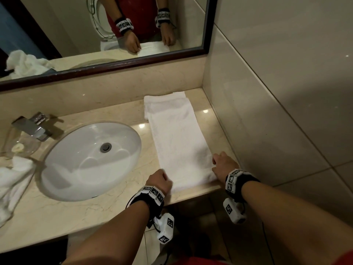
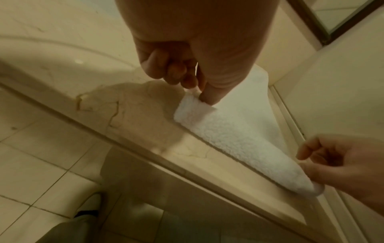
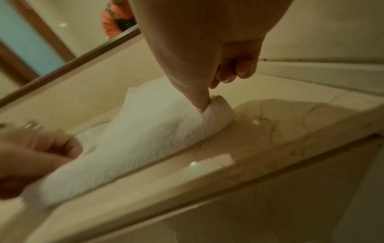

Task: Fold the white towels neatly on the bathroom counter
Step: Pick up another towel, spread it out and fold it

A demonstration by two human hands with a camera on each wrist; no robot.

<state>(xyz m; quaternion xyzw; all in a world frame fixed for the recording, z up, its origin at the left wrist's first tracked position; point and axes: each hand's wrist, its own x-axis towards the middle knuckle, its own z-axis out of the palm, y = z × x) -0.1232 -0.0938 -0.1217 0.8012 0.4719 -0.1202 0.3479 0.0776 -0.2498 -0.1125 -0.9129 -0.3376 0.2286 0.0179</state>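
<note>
hands (image 1: 193, 172) pinch towel (image 1: 179, 138) near corners, apparently.

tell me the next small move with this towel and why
Probably lift the near end and carry it toward the mirror to halve the strip: the left hand and right hand each pinch a near corner of the long towel, which lies flat.

crumpled towel (image 1: 11, 180) at nine o'clock cut by the frame edge, left hand (image 3: 31, 157) blurred in right wrist view, fingertips hidden under towel corners
</note>
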